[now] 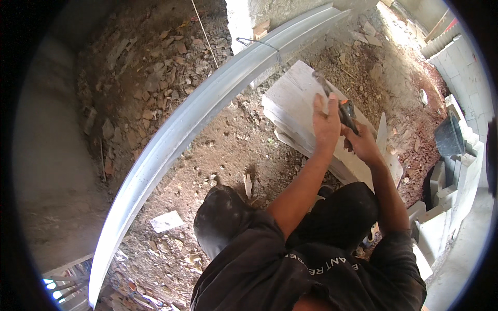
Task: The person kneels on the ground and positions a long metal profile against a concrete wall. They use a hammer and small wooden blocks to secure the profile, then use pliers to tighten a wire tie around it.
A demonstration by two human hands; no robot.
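A dark hand tool [346,110] with an orange mark is held in my right hand [363,142], its fingers wrapped round the near end. Its far end is smeared by motion, so its exact kind does not show. My left hand [327,127] is right beside the tool, over the pale slab, with fingers stretched forward and apart. Under both hands lies the pale flat slab [290,90], on top of a stack of similar pieces set at a slant. Part of the slab is hidden by my hands and forearms.
A long grey metal channel [171,142] crosses from lower left to the top, with a dark wire near its far end. Rubble [150,88] covers the ground beyond it. Pale blocks and a dark bucket [449,136] stand at the right. A white sheet [166,221] lies at lower left.
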